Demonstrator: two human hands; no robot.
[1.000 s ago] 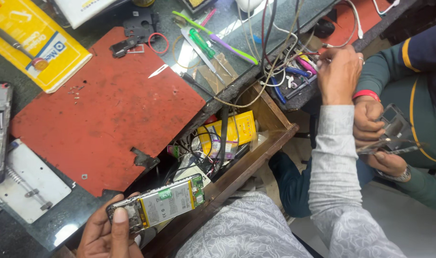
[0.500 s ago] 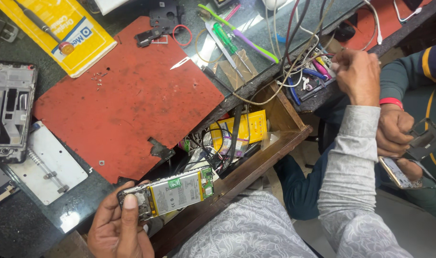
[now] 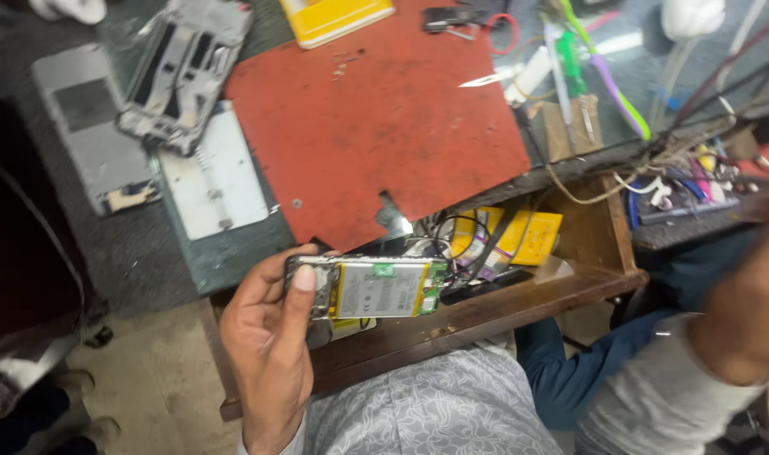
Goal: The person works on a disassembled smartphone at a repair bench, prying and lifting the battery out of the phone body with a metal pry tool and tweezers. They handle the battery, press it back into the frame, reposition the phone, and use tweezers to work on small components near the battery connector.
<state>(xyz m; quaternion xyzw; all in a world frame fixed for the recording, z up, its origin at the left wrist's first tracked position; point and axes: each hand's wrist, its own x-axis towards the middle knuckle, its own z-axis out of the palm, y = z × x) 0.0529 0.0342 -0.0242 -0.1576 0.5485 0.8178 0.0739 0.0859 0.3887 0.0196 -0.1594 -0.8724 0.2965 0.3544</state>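
Holding the opened phone [image 3: 376, 288] in only the left hand [image 3: 270, 354] over the open drawer [image 3: 519, 303], its grip could slip and drop it, while the blurred right hand [image 3: 742, 316] shows no grip I can tell.

One opened phone [image 3: 376, 289] and one red mat [image 3: 376, 118] show. Two yellow packets [image 3: 519, 236] lie in one wooden drawer [image 3: 603, 244].

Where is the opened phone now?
In the head view, the opened phone is in the left hand, low centre, above the open wooden drawer, below the red mat.
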